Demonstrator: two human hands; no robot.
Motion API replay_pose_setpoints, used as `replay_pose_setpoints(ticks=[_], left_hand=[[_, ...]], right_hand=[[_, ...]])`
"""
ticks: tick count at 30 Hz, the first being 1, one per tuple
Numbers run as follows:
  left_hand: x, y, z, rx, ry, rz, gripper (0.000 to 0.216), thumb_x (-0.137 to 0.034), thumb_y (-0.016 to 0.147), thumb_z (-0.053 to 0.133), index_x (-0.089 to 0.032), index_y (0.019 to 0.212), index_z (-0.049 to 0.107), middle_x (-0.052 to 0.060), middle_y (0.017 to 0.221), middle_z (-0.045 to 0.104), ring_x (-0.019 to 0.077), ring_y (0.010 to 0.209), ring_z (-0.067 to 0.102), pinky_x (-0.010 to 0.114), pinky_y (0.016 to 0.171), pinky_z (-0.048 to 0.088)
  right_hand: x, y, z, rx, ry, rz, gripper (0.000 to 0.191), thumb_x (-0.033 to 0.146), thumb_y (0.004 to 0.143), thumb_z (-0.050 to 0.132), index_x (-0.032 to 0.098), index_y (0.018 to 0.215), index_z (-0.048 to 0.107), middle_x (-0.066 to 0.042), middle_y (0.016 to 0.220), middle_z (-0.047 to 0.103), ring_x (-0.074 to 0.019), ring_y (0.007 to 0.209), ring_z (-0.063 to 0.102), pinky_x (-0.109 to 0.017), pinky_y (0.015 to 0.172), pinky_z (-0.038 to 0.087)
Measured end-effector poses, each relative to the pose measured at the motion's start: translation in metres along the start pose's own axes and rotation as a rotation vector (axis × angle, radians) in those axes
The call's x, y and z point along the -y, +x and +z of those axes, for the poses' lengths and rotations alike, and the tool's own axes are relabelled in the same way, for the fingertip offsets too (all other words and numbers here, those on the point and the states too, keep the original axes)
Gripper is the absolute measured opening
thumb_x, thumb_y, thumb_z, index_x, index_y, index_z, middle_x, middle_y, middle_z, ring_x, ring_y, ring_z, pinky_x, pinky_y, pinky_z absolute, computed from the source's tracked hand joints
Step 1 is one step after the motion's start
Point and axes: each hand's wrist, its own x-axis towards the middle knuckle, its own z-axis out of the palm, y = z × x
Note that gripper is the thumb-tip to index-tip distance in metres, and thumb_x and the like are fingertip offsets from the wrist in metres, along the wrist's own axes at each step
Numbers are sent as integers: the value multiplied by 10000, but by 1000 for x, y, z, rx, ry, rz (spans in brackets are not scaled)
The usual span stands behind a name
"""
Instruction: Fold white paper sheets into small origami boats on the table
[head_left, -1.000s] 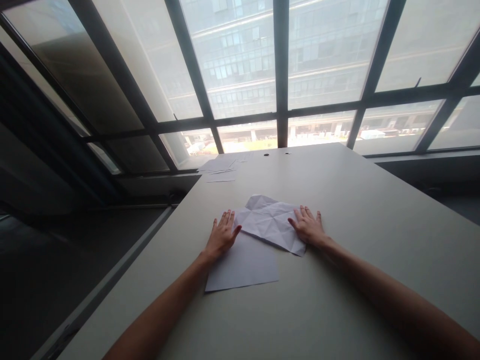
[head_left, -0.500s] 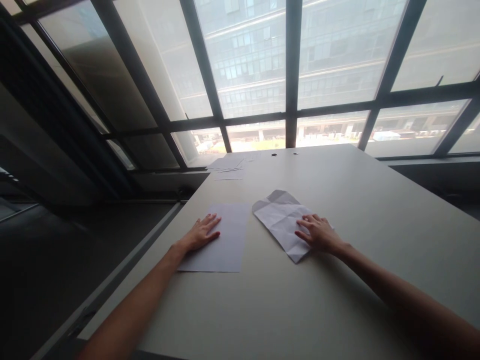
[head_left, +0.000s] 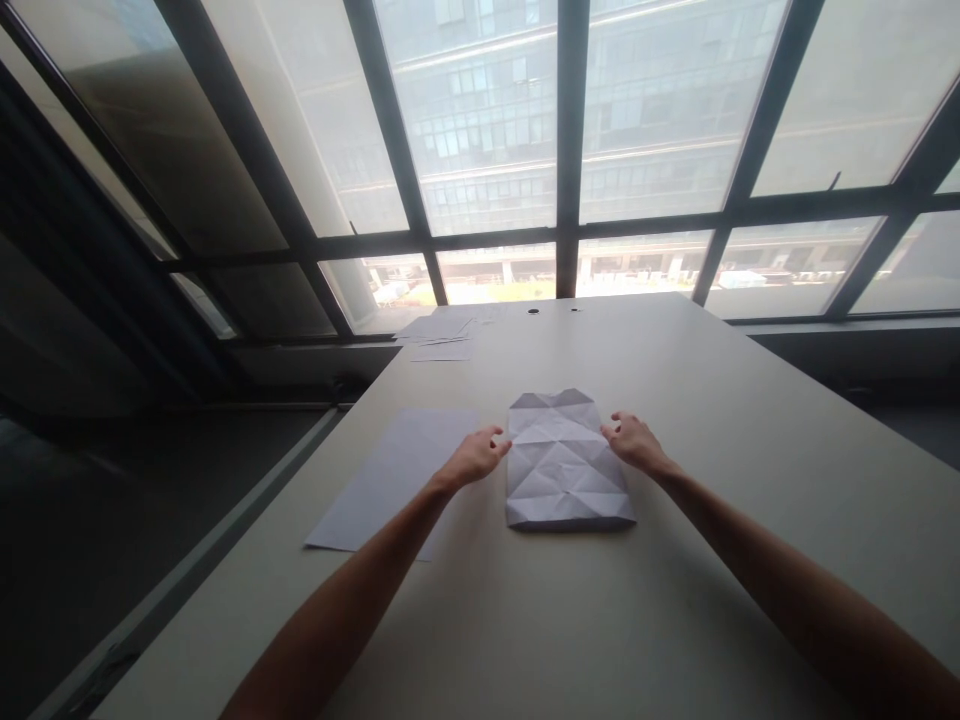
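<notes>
A white sheet of paper (head_left: 559, 460), covered in crossing fold creases, lies squarely in front of me. Its far corners are folded in and its near edge is slightly raised. Beside its left edge is my left hand (head_left: 478, 455), the fingers curved and apart, the tips close to or touching the paper. My right hand (head_left: 631, 440) is by the right edge in a similar pose, its fingers loosely apart. Neither hand visibly grips the sheet. To the left lies a smooth white sheet (head_left: 390, 480), turned at an angle and partly covered by my left forearm.
Several loose papers (head_left: 442, 335) lie at the far left corner of the white table (head_left: 720, 560). A dark round hole (head_left: 533, 311) is near the far edge. Large framed windows (head_left: 487, 120) rise beyond the table.
My left hand has left the smooth sheet and moved right to the creased paper. The creased paper has turned upright to me, and the smooth sheet has shifted askew. My right hand no longer lies on the paper.
</notes>
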Motion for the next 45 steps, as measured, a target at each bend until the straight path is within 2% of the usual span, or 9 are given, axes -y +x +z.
replay_pose_setpoints(ticks=[4, 8, 14, 21, 25, 30, 35, 41, 45], left_hand=[[-13, 18, 33, -43, -20, 5, 364, -357, 776, 699, -163, 1084, 694, 97, 846, 699, 252, 872, 652, 327, 866, 464], [-8, 23, 43, -110, -62, 37, 429, -305, 755, 707, -178, 1163, 665, 89, 966, 660, 223, 895, 626, 321, 863, 476], [-1, 21, 46, -56, -600, -1, 517, -357, 717, 760, -161, 1185, 657, 71, 907, 692, 144, 681, 616, 226, 584, 468], [2, 24, 53, -29, -890, -27, 657, -372, 650, 852, -157, 1236, 648, 68, 868, 736, 154, 726, 655, 251, 660, 518], [7, 27, 54, -103, -896, -4, 593, -377, 632, 866, -164, 1160, 700, 106, 1044, 734, 200, 879, 679, 324, 806, 545], [7, 26, 53, -140, -894, -21, 564, -396, 645, 856, -171, 1141, 711, 126, 1194, 690, 235, 1000, 659, 362, 879, 534], [4, 22, 52, -113, -868, 13, 604, -382, 626, 870, -167, 1164, 697, 128, 1227, 673, 228, 969, 664, 344, 834, 547], [0, 17, 50, -261, -559, 160, 416, -406, 714, 804, -158, 1041, 737, 77, 901, 711, 188, 783, 642, 338, 755, 531], [-9, 14, 45, -420, -262, 348, 206, -387, 792, 735, -202, 880, 750, 30, 788, 608, 174, 730, 568, 322, 712, 491]], right_hand=[[-8, 6, 6, 20, 82, -5, 455, 407, 876, 572, 97, 1207, 612, -159, 1027, 716, -246, 915, 682, -311, 804, 484], [-14, 6, 17, -32, 211, -39, 500, 389, 790, 680, 144, 1218, 595, -87, 917, 708, -207, 809, 671, -295, 745, 495], [-12, 7, 22, -82, 697, -123, 495, 341, 729, 721, 148, 1169, 603, -89, 969, 653, -190, 806, 649, -313, 710, 542], [-8, 2, 25, -70, 1111, 29, 634, 298, 645, 794, 185, 1222, 557, -77, 1007, 666, -200, 815, 667, -300, 672, 554], [-16, 4, 27, -47, 1246, 74, 636, 254, 615, 809, 188, 1198, 564, -12, 832, 684, -177, 723, 656, -279, 639, 537], [-24, 8, 30, 0, 1260, 20, 412, 270, 644, 798, 157, 1013, 656, -62, 938, 711, -180, 782, 662, -287, 700, 542], [-24, 5, 30, -19, 1261, -8, 578, 338, 679, 787, 196, 1197, 576, -51, 916, 721, -188, 745, 664, -291, 645, 531], [-17, -3, 27, -157, 1136, -70, 587, 441, 718, 750, 180, 1219, 593, -22, 795, 695, -162, 643, 612, -254, 556, 463], [-15, -5, 24, -228, 1054, -180, 443, 470, 759, 723, 153, 1065, 688, -77, 917, 713, -191, 774, 632, -296, 669, 491]])
